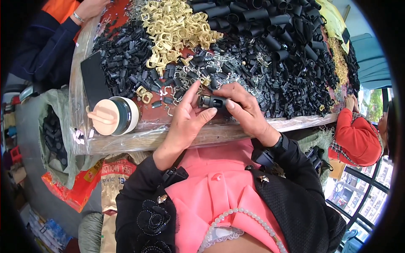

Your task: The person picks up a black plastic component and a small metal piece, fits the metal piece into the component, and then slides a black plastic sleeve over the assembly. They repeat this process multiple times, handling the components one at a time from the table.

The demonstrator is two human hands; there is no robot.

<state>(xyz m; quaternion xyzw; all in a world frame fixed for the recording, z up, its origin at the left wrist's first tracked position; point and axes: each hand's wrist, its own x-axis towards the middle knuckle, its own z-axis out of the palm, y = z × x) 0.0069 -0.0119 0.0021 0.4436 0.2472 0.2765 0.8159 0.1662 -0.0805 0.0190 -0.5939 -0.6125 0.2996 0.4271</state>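
Note:
Above the near edge of the work table, my two hands hold a small black cylindrical plastic part [217,102] with a slot in its side. My left hand [185,120] is closed around its left end, thumb below and fingers behind. My right hand [246,109] grips the other end, with the thumb pressed on the near side. A metallic or gold-toned bit shows at the left end, too small to make out. Just beyond my hands lie bent silver wire clips [219,63] and small black plastic pieces [126,63].
Gold-coloured buckle-like parts [173,29] and black tubes [270,21] are heaped at the back. A lidded cup [109,117] and a dark flat tablet-like thing [93,78] sit at left. An open sack [59,122] stands beside the table. Other people [358,137] work at right and far left.

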